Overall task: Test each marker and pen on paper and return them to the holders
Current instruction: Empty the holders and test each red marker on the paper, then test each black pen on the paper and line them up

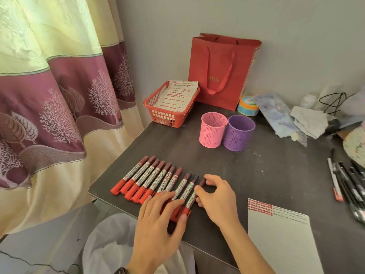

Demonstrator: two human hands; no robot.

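Head view: the biggest thing here is the curtain (59, 95), cream with a purple band of pale trees, hanging along the left side. Next to it stands the dark bench (256, 165), pushed into the corner of a grey wall. A red paper bag (221, 70) with ribbon handles stands upright at the back against the wall. Near the front right edge lies a lined sheet of paper (280, 244), its top rows filled with red scribble marks. At the back left corner sits a red plastic basket (164, 117) holding another sheet covered in red marks.

Just in front of the bag, the pink holder (213, 129) and the purple holder (239, 133) stand upright, touching side by side; I can't make out anything inside them. The red markers (150, 180) lie in a neat slanted row along the bench's front left edge, dark ends pointing away, red caps toward the person.

The left hand (158, 222) lies flat across the near ends of the markers at the right of the row, fingers straight and relaxed. The right hand (215, 196) is curled over the rightmost marker (193, 198), fingers and thumb pinching it where it lies in the row. Well off to the right, a cluster of black pens (347, 184) lies on the bench.
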